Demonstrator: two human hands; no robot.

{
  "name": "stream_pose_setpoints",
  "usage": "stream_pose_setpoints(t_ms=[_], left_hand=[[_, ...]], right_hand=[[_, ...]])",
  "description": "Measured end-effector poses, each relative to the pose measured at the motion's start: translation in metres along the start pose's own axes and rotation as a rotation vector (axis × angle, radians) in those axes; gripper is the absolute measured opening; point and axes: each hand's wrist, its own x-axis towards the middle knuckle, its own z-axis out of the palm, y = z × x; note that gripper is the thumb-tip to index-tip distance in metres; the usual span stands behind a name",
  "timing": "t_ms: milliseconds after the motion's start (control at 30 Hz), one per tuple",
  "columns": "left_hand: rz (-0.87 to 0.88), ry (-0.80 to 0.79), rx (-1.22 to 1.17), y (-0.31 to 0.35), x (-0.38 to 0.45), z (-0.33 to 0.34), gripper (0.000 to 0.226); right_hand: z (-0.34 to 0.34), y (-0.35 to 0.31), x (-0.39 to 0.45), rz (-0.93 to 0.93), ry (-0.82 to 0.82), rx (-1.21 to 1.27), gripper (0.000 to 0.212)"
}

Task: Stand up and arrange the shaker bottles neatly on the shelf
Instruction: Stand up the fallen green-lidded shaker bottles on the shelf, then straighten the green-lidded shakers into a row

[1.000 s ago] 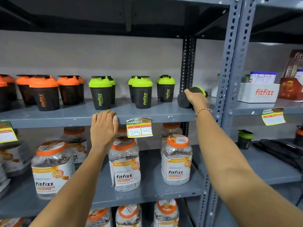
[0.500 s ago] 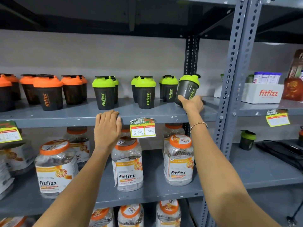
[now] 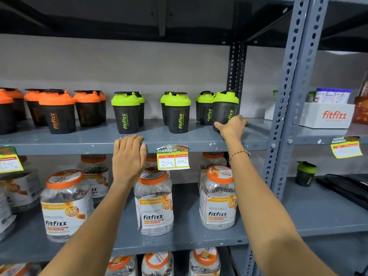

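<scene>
One green-lidded shaker bottle upright at shelf right end, right hand fingers wrapped round its base (left hand flat on shelf edge). Risk: nudging touching neighbour bottle over on release.

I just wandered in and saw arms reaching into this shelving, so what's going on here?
A person is tidying shaker bottles on a grey metal shelf. Their right hand grips the base of a black shaker bottle with a lime-green lid, which stands upright at the right end of the green-lidded row. Their left hand rests flat on the shelf's front edge. Matching orange-lidded black shakers stand upright further left.
</scene>
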Motion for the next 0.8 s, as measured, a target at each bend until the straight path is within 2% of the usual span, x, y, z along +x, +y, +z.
stream_pose_setpoints(t_ms=[167, 300, 467, 533, 600, 667, 800], left_hand=[[0.003, 0.032, -0.012, 0.001, 0.0, 0.001, 0.037], [-0.002, 0.046, -0.03, 0.003, 0.001, 0.0, 0.037], [-0.164, 0.09, -0.081, 0.021, 0.013, -0.008, 0.036], [-0.161, 0.099, -0.117, 0.037, 0.028, -0.015, 0.035], [-0.153, 0.046, -0.21, 0.059, 0.048, -0.024, 0.029], [-0.268, -0.064, -0.367, 0.082, 0.07, -0.029, 0.03], [-0.614, -0.4, -0.656, 0.108, 0.108, -0.012, 0.079]], right_hand=[[0.004, -0.005, 0.004, 0.008, -0.031, -0.051, 0.072], [0.002, -0.007, 0.008, 0.035, -0.052, -0.084, 0.078], [0.002, 0.0, 0.011, 0.025, -0.077, -0.1, 0.082], [0.0, 0.0, 0.013, 0.011, -0.109, -0.111, 0.086], [-0.003, 0.001, 0.015, -0.006, -0.141, -0.108, 0.095], [-0.006, 0.001, 0.018, -0.023, -0.163, -0.09, 0.1], [-0.008, 0.001, 0.02, -0.024, -0.193, -0.039, 0.101]])
